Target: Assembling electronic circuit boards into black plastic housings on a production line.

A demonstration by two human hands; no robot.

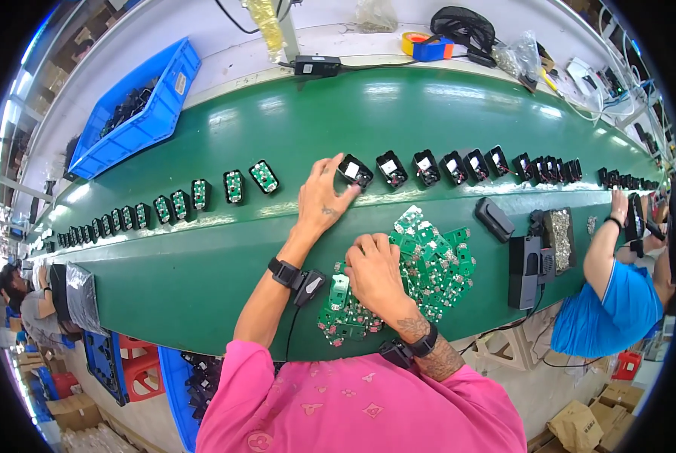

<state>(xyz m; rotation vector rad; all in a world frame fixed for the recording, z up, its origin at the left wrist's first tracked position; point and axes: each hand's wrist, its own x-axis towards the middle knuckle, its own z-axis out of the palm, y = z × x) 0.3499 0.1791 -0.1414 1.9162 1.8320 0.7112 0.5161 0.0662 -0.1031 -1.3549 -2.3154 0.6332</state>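
Well, beyond PCB pile [437, 264] our L hand [327, 193] pinched blk case [355, 172]; R hand [377, 278] touched pile, grip unclear; grey box [523, 273] stood rt. of it, blue bin [168, 113] far L.

- Bright pink shirt [368, 415] with loose, short sleeves [249, 375].
- Small tonal motifs, flower- and diamond-like, scattered over the cloth, one of them set in a round.
- Black strap [283, 272] around the left wrist, a dark boxy module [309, 287] with a pale mark beside it.
- Thin black cable [291, 332] hanging from that module.
- Second black strap [426, 341] around the right wrist.
- Dark tattoo [440, 365] on the right forearm; a smaller one on the left hand [323, 198].
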